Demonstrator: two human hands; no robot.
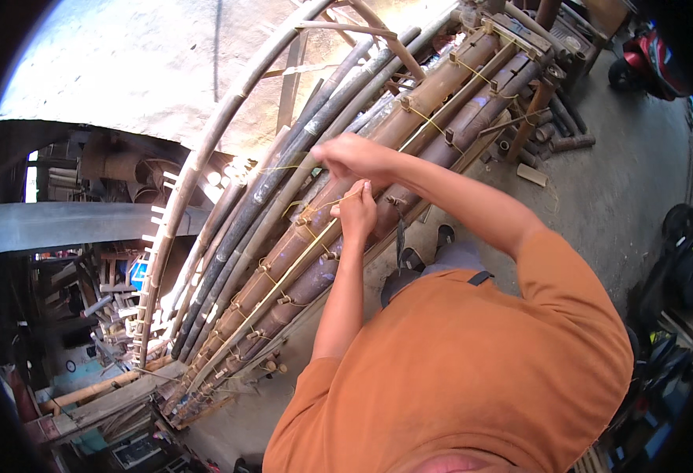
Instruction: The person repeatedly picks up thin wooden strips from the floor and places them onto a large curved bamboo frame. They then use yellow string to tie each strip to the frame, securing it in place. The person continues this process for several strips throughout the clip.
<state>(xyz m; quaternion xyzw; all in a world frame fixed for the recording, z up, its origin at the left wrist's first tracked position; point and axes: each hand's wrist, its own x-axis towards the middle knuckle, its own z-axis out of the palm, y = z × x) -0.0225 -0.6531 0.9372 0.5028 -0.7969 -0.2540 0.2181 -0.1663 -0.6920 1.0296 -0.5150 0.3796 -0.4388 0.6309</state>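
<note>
Two thick brown bamboo poles (441,93) lie side by side, running from the lower left to the upper right. Small wooden pegs stick out along them, with thin yellow cord (427,118) strung between. My left hand (356,211) is closed just above the nearer part of the poles, pinching a strand of this cord between thumb and fingers. Slightly farther off, my right hand (356,158) is curled over, its fingers partly hidden beneath it. A loose end of yellow cord stretches out leftward from my right hand.
Darker long poles (299,130) lie beyond the bamboo. A curved bamboo piece with pegs (193,169) arches at the left. Cut bamboo pieces (531,175) lie on the concrete floor (598,213) at right. A red motorbike (652,63) stands at the upper right.
</note>
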